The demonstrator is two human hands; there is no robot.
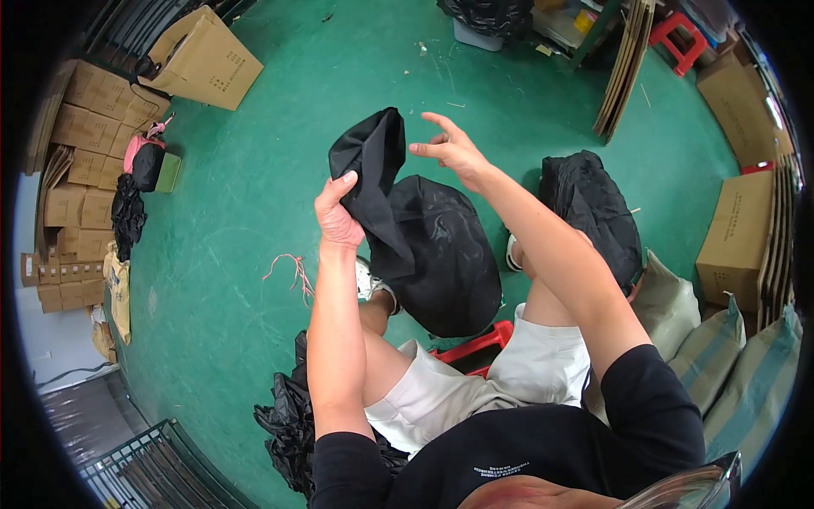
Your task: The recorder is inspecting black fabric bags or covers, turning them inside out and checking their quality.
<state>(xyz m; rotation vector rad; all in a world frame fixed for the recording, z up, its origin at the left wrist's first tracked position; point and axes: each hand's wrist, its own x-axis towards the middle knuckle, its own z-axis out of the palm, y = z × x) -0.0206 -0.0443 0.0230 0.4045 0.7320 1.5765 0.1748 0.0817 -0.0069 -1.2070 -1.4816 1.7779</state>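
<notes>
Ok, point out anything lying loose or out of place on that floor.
A tangle of pink string lies loose on the green floor beside the left hand, which grips a black cloth. Small scraps litter the floor farther off.

The single head view looked steeply down from above the green floor (237, 220). It sat close over the person's lap, fisheye-bent at the rim.

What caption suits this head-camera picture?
Seated person's left hand grips black cloth; right hand open beside it, above green floor.
</notes>
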